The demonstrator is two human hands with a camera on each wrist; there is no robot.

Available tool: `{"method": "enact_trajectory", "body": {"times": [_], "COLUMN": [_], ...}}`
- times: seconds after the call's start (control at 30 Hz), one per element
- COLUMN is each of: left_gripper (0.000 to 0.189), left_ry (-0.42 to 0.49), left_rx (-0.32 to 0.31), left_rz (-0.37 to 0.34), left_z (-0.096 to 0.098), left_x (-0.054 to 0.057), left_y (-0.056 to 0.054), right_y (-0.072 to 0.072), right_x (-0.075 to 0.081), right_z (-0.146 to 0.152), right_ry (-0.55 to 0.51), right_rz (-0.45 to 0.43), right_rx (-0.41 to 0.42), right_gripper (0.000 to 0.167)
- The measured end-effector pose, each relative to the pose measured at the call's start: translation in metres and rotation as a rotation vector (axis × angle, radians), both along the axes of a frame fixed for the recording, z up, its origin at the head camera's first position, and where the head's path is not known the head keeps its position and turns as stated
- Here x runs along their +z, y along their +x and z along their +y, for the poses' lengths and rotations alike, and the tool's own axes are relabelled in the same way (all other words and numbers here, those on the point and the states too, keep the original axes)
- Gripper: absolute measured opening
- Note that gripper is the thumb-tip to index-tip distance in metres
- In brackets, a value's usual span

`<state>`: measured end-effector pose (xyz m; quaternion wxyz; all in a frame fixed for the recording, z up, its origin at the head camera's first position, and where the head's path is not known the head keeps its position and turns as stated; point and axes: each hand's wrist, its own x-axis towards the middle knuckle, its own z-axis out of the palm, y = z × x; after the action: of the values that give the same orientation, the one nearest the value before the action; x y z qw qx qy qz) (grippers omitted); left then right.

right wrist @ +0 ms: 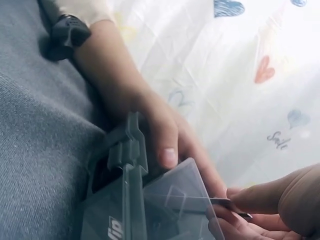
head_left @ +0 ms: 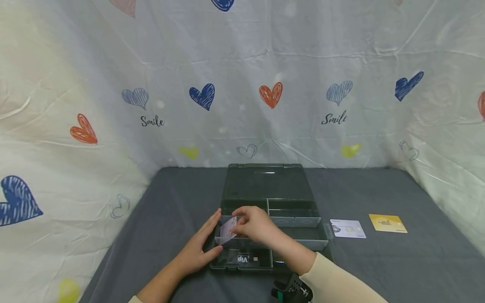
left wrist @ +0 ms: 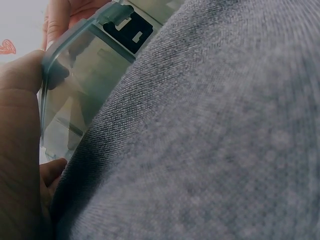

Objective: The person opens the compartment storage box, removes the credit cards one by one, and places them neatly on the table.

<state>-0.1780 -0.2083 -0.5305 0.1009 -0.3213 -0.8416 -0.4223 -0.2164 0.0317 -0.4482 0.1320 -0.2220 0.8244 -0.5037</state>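
Observation:
A dark translucent organizer box (head_left: 268, 181) stands with its lid raised and its trays stepped in tiers. My left hand (head_left: 198, 248) rests along the box's left side, fingers extended and thumb near the front corner of a tray. Over the left middle compartment, my right hand (head_left: 253, 223) pinches a pale pink card (head_left: 226, 230), which stands tilted in that compartment. The right wrist view shows the fingers at the card's edge, behind the clear tray wall (right wrist: 187, 185). A dark card marked "Vip" (head_left: 244, 258) lies in the front left compartment.
A whitish card (head_left: 347, 228) and a yellow card (head_left: 388, 223) lie on the grey cloth to the right of the box. A black wrist device (head_left: 293, 290) is by the right forearm. A white curtain with hearts (head_left: 242, 84) hangs behind the table.

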Motion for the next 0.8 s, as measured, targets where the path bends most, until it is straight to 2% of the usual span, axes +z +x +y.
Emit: {"method": "enact_trajectory", "body": {"times": [0.2, 0.43, 0.6, 0.8], "left_gripper": [0.082, 0.083, 0.083, 0.083], "left_ry": [-0.006, -0.024, -0.027, -0.018], "left_rx": [0.023, 0.057, 0.059, 0.044], "left_rz": [-0.019, -0.037, -0.037, -0.014], "left_z": [0.001, 0.001, 0.001, 0.001], "left_x": [0.002, 0.000, 0.000, 0.001], "left_y": [0.001, 0.002, 0.001, 0.001], "right_y": [0.001, 0.002, 0.007, 0.014], "right_x": [0.005, 0.013, 0.020, 0.022], "right_z": [0.016, 0.046, 0.075, 0.104], "right_ry": [-0.097, -0.201, -0.238, -0.289], "right_rz": [-0.075, -0.144, -0.202, -0.314], "right_rx": [-0.034, -0.078, -0.074, -0.059], "right_gripper": [0.042, 0.048, 0.052, 0.055]}}
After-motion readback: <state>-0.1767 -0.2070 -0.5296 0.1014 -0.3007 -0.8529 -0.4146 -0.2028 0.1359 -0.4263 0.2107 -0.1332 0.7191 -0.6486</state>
